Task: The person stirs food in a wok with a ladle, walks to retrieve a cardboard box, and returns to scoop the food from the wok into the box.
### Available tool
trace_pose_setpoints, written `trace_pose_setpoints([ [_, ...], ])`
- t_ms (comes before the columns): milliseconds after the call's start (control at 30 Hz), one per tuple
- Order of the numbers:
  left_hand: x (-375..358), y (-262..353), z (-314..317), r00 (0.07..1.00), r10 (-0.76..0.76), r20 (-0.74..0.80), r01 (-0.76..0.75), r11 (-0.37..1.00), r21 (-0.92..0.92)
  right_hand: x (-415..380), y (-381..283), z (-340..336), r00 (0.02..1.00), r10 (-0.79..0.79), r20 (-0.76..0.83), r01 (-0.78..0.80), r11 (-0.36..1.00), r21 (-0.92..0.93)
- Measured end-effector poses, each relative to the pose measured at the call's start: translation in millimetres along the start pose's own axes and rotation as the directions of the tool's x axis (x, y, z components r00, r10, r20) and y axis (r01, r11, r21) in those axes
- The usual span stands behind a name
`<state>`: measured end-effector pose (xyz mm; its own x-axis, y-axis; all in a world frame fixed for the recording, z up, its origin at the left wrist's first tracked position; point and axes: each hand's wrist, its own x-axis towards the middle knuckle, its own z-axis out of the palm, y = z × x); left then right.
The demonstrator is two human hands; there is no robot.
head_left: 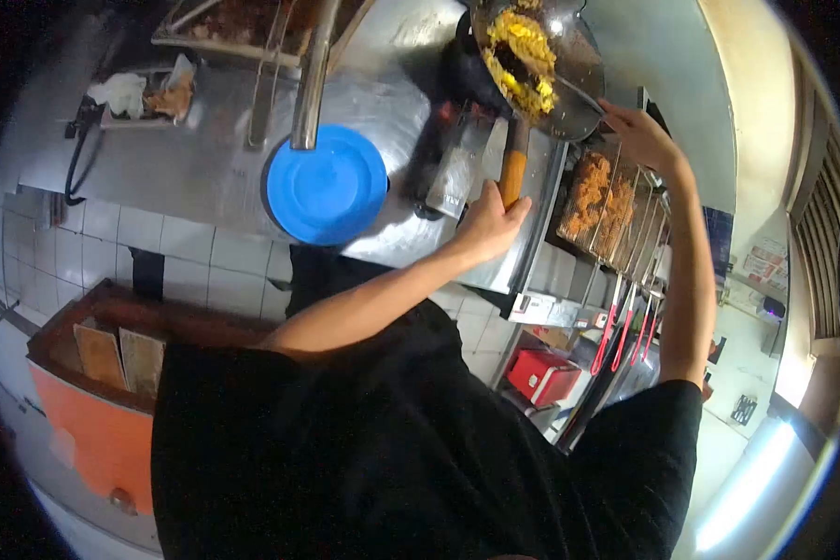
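The wok [583, 67] is at the far right, probably heavy and rigid — best held by its wooden handle [514, 173], which the left hand [495, 220] grips. The right hand [638, 136] grasps a metal utensil [579, 91] in the yellow food [523, 35] — likely soft, easily broken.

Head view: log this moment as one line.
left hand: grips wooden handle; right hand: holds utensil in wok; wok: yellow food inside; blue bowl: left of wok

Is a dark, round wok [574, 62], wooden-handled, by the tabletop's [215, 177] far side; holds clumped yellow food [523, 37] toward the left; has a metal utensil [581, 95] slanting in.
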<state>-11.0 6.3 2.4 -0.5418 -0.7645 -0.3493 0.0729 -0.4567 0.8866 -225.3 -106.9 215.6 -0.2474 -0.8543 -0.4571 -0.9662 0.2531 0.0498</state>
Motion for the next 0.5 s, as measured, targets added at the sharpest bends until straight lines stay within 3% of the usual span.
trace_pose_setpoints([
  [67, -2.4, 5.3, -4.2, 1.000, -0.004, 0.014, 0.004, 1.000, 0.028, -15.1, -0.5, -36.3, 0.984, 0.075, 0.161, -0.062, 0.995, -0.083],
  [100, -4.9, 9.2, -5.4, 1.000, -0.001, 0.014, 0.001, 1.000, 0.018, -36.0, -6.6, -41.1, 0.987, -0.106, 0.120, 0.122, 0.982, -0.142],
  [133, -5.0, 11.2, -5.9, 1.000, 0.007, 0.009, -0.007, 1.000, 0.015, -31.1, 8.1, -27.3, 0.987, -0.111, 0.115, 0.127, 0.981, -0.148],
  [200, -6.9, 12.9, -6.1, 1.000, -0.006, 0.014, 0.006, 1.000, -0.017, -19.1, 54.3, 19.4, 0.892, -0.453, 0.016, 0.453, 0.891, -0.043],
  [233, -8.1, 17.5, -8.1, 0.996, -0.073, 0.049, 0.073, 0.997, 0.003, -22.7, -2.3, 21.1, 0.994, 0.021, 0.103, -0.031, 0.995, 0.093],
  [333, 0.1, 2.3, -1.9, 0.999, -0.022, 0.022, 0.022, 1.000, 0.021, 26.0, 21.0, 8.5, 0.996, -0.059, 0.062, 0.053, 0.995, 0.088],
  [433, 1.0, -2.8, 0.6, 0.999, -0.040, 0.017, 0.040, 0.999, -0.025, -35.6, 9.4, -48.2, 0.977, 0.020, 0.210, -0.019, 1.000, -0.005],
  [500, 1.3, -1.9, 0.2, 0.998, -0.053, 0.017, 0.053, 0.998, -0.041, -31.9, 10.0, -37.5, 0.955, 0.066, 0.289, -0.064, 0.998, -0.017],
])
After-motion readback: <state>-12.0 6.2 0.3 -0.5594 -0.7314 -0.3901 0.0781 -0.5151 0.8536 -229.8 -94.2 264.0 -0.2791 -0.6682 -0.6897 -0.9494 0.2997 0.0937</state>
